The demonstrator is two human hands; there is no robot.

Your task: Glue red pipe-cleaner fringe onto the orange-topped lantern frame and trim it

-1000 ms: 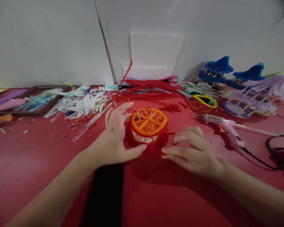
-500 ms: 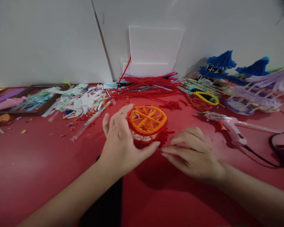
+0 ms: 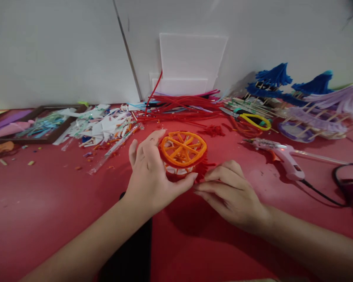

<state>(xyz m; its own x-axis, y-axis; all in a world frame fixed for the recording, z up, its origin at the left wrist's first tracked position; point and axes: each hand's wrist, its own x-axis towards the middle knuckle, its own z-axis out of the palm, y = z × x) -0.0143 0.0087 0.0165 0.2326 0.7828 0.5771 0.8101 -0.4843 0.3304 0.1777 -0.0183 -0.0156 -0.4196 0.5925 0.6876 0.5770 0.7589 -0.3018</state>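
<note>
My left hand is curled around the near left side of a small round craft model. Its top is an orange spoked ring with a red rim, on short pale posts above a red base. Red pipe-cleaner pieces stick out fringe-like from the base's right side. My right hand is at the model's lower right, thumb and fingertips pinched together close to my left thumb. Whatever lies between those fingertips is too small and dark to make out.
A pink hot glue gun lies at right, its cord trailing. Behind it are yellow-handled pliers and blue and lilac pipe-cleaner models. Red pipe cleaners line the back, with white scraps and a brown frame leftward.
My right hand has moved slightly left, its pinched fingertips now closer to my left thumb and the model's base. My left hand and the model have barely moved.
</note>
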